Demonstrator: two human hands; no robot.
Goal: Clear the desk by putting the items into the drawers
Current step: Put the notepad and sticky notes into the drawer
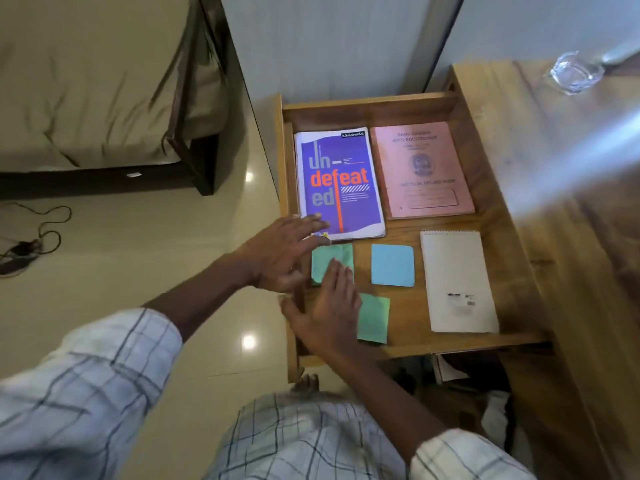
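Arranging step: left grip (277, 258), right grip (329, 306) both released, flat over green notes (329, 252), drawer (450, 344) near-left corner; next probably withdraw, push shut

Drawer (367, 107) stands out from the desk (571, 209), which lies to its right.
- Back left of drawer: notebook (341, 181).
- Back right: record book (420, 168), just beside the notebook, not touching.
- Front right: spiral pad (457, 282).
- Centre: note pad (393, 265).
- Left of centre, just before the notebook: second note pad (332, 254).
- Front, left of centre: third note pad (375, 320).
- Left hand (277, 258) over the drawer's left side, fingertips at the notebook's near corner.
- Right hand (329, 306) overlaps the second and third pads.
- Glass (575, 72) on the desk, behind the drawer.
- Bed (86, 81) well left of the drawer.
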